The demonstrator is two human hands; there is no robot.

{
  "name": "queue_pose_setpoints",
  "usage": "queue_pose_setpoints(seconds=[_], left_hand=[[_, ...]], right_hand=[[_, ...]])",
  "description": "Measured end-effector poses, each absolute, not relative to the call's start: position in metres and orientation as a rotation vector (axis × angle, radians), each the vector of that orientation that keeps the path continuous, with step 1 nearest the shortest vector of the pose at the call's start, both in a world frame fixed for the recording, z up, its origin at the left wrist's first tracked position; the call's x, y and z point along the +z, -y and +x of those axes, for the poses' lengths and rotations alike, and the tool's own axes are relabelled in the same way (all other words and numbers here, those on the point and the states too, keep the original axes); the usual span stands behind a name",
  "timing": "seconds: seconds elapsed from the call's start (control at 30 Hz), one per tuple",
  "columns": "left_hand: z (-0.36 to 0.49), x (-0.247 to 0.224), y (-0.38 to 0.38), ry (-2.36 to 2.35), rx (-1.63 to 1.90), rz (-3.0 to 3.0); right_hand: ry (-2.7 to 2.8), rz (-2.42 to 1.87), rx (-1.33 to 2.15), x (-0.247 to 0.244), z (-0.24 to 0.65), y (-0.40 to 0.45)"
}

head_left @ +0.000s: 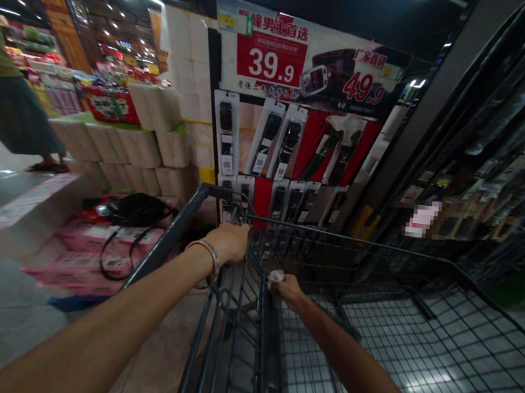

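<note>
A dark wire shopping cart (416, 338) fills the lower middle and right. My left hand (232, 242), with a bracelet (212, 255) at the wrist, is closed round a bar at the cart's far corner. Lower and to the right, my right hand (289, 288) pinches a crumpled whitish cloth or tissue (275, 277) against the upright wire side of the cart. The cart's grey handle frame (165, 230) runs beside my left forearm.
Behind the cart stands a rack of packaged belts (268, 138) under a price sign (272, 60). Paper packs (131, 145) are stacked at left, with a black bag (136, 209) on pink packs (145, 240). A person (13, 108) stands far left. Dark goods hang at right.
</note>
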State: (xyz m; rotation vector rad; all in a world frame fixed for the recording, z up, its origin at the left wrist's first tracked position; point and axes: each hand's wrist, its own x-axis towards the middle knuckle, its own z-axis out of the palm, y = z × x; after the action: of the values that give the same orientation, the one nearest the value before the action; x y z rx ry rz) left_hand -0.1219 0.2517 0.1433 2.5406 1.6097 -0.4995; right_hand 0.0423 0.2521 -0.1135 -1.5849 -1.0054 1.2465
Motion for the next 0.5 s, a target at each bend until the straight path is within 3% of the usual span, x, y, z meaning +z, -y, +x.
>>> queue_pose_setpoints(seconds=[0.27, 0.5], left_hand=[[-0.122, 0.141, -0.254, -1.605, -0.454, 2.5], [-0.119, 0.144, -0.251, -1.636, -0.465, 2.489]], right_hand=[[0.895, -1.457, 1.385, -0.081, 0.055, -0.261], [1.009, -1.653, 1.157, -0.124, 0.044, -0.239]])
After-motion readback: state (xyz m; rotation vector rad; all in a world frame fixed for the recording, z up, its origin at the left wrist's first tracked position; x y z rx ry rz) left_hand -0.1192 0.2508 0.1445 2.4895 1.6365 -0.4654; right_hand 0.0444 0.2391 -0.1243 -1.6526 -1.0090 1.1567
